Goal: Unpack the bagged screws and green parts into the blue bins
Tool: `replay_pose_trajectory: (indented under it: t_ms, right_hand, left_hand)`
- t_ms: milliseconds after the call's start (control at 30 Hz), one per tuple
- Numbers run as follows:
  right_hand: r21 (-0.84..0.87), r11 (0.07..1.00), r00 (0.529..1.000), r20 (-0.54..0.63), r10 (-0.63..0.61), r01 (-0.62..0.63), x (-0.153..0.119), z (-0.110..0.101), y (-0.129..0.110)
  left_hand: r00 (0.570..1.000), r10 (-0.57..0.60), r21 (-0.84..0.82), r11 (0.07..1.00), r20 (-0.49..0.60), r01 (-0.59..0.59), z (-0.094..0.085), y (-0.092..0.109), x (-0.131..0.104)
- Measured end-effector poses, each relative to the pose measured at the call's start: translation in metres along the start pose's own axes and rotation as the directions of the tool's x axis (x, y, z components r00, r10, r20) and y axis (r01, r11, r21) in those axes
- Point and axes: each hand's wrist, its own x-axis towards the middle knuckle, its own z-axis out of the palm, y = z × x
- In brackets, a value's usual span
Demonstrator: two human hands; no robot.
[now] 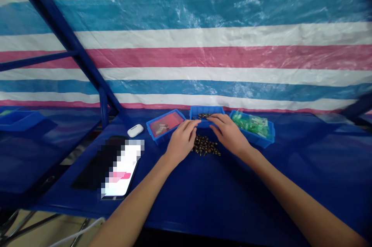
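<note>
A pile of small brass-coloured pieces that look like screws [206,145] lies on the blue tabletop between my hands. Behind the pile stands a blue plastic bin [207,110] with more such pieces inside. My left hand [180,141] is at the left of the pile, fingers stretched toward the bin's front rim, thumb apart. From the right, my right hand [229,132] reaches over that rim, its fingers extended and thumb spread below them. Nothing shows held in either hand. Whether the fingertips touch the rim is hard to tell.
A blue bin with a reddish bottom [174,116] stands left, and a bin of green plastic bags [251,123] right. A white earphone case [135,130] and a lit phone [122,177] lie left. A blue frame post [69,42] and striped sheeting [221,57] are behind.
</note>
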Motion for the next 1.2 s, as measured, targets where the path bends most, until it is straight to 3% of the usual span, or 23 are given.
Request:
replay_pose_trajectory:
  t_ms: [133, 233, 300, 700, 800, 867, 1000, 1200]
  right_hand:
    - [-0.187, 0.979, 0.996, 0.054, -0.074, 0.083, -0.014, 0.001, -0.002]
    - [-0.316, 0.942, 0.992, 0.09, -0.089, 0.113, -0.018, 0.008, 0.003]
    - [-0.353, 0.93, 0.992, 0.103, -0.072, 0.104, -0.019, 0.013, 0.005]
    - [-0.248, 0.966, 0.992, 0.117, -0.04, 0.069, -0.019, 0.016, 0.002]
    - [-0.236, 0.968, 0.992, 0.107, -0.066, 0.09, -0.02, 0.008, 0.004]
    - [-0.271, 0.961, 0.998, 0.051, -0.035, 0.048, -0.02, -0.004, 0.009]
    - [-0.453, 0.875, 0.985, -0.058, 0.163, -0.171, -0.024, -0.033, 0.022]
    - [-0.563, 0.821, 0.988, 0.039, 0.148, -0.101, -0.028, -0.043, 0.025]
  left_hand:
    - [0.993, -0.082, 0.32, 0.942, -0.08, 0.104, -0.011, -0.006, 0.003]
    - [0.985, -0.167, 0.534, 0.828, -0.053, 0.169, -0.015, -0.016, 0.002]
    - [0.978, -0.205, 0.589, 0.787, -0.031, 0.183, -0.015, -0.022, 0.001]
    - [0.982, -0.181, 0.543, 0.82, -0.055, 0.181, -0.013, -0.025, -0.001]
    - [0.983, -0.169, 0.543, 0.821, -0.066, 0.177, -0.012, -0.026, -0.001]
    - [0.983, -0.166, 0.546, 0.818, -0.077, 0.18, -0.011, -0.027, 0.0]
    - [0.983, -0.167, 0.554, 0.812, -0.076, 0.181, -0.011, -0.026, 0.0]
    - [0.985, -0.156, 0.572, 0.802, -0.078, 0.172, -0.01, -0.026, 0.0]
